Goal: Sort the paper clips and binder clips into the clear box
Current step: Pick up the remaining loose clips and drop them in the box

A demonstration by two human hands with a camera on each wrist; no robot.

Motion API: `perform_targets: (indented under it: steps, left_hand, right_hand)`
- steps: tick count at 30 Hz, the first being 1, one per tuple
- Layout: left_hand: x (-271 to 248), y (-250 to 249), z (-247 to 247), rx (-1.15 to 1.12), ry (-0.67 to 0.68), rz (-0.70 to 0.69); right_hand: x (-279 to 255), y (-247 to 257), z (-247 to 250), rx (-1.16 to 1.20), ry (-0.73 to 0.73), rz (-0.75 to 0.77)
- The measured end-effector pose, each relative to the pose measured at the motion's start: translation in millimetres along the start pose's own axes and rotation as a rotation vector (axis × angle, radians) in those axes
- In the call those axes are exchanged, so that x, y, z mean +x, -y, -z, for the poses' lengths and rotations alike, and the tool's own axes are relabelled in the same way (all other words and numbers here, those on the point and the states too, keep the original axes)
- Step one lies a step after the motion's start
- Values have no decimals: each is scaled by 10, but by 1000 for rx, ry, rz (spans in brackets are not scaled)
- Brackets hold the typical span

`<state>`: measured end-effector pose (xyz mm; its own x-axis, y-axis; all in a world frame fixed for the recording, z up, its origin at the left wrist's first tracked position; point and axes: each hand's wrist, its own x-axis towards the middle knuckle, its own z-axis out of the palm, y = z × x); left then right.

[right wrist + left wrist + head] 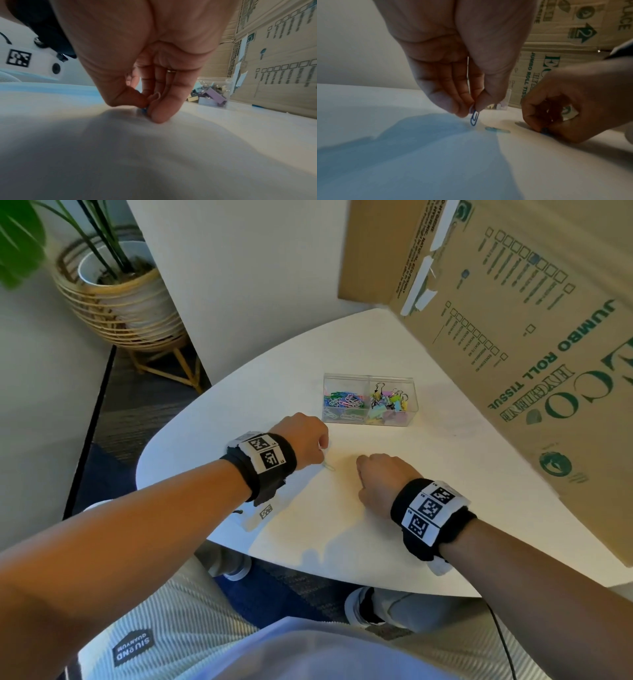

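The clear box [369, 419] stands on the white table [445, 508], with paper clips in its left compartment and binder clips in its right. My left hand [473, 109] hovers just above the table and pinches a blue paper clip [474, 119] between thumb and fingertips. A pale teal paper clip [497, 129] lies flat on the table between the hands. My right hand [147, 108] is down at the tabletop, pinching a small blue clip [143, 110]; a pale wire loop [157, 96] shows between its fingers. Which kind of clip this is I cannot tell.
A large cardboard carton [513, 337] stands on the table just right of and behind the box. A potted plant [116, 289] in a wicker stand sits on the floor at far left. The table's curved edge [164, 436] runs close to my left wrist.
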<state>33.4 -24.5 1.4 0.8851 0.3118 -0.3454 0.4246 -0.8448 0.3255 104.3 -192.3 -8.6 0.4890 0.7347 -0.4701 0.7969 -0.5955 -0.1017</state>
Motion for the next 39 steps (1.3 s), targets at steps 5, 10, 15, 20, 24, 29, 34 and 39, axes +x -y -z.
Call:
perform_targets:
  steps: [5, 10, 15, 20, 24, 29, 34, 39]
  left_hand:
    - [15, 40, 232, -157, -120, 40]
    - [95, 45, 481, -370, -277, 86]
    - [246, 10, 579, -462, -356, 97]
    - [405, -70, 608, -477, -375, 64]
    - [522, -191, 564, -449, -372, 36]
    - [521, -194, 429, -338, -249, -27]
    - [324, -98, 305, -374, -310, -36]
    - [124, 27, 157, -411, -298, 7]
  right_hand:
    - [188, -54, 261, 322, -206, -92]
    - [525, -1, 823, 547, -563, -80]
    - [732, -20, 890, 317, -369, -110]
    - [388, 50, 606, 334, -558, 29]
    - [228, 152, 271, 228, -204, 107]
    - [254, 247, 87, 58, -2, 222]
    - [255, 303, 85, -131, 6, 291]
    - [220, 301, 70, -58, -59, 273]
